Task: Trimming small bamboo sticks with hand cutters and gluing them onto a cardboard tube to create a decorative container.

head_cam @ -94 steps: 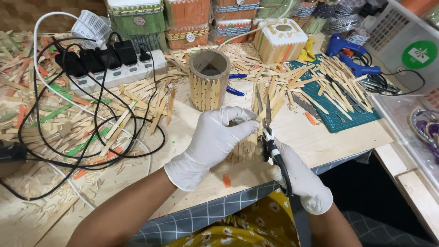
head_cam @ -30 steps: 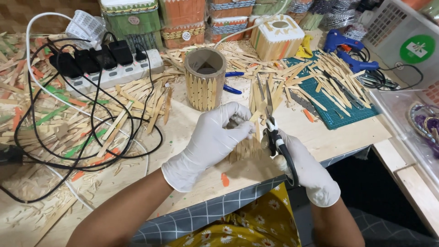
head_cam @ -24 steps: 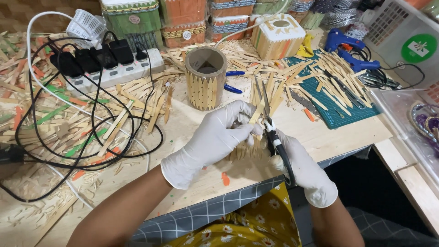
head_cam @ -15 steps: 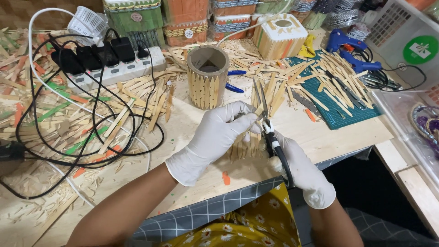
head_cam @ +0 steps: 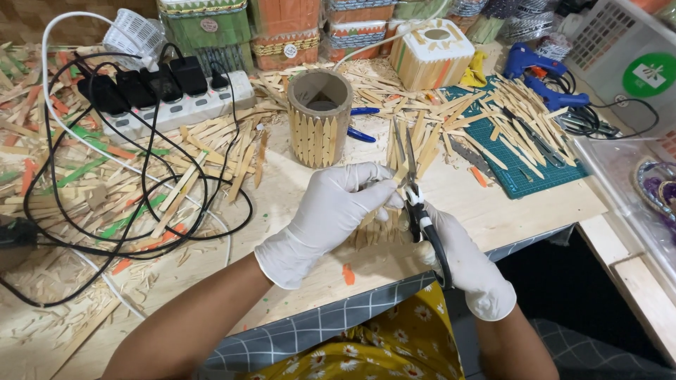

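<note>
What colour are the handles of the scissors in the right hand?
Black. The scissors handles show best in the head view, held in the gloved right hand.

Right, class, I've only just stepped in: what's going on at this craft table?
A person in white gloves is trimming wooden craft sticks. The right hand works black-handled scissors, blades open and pointing away, while the left hand pinches a stick at the blades. Just beyond stands a cardboard tube clad in sticks. Loose sticks cover the wooden table, with a power strip to the left and a blue glue gun by a green cutting mat on the right.
</note>
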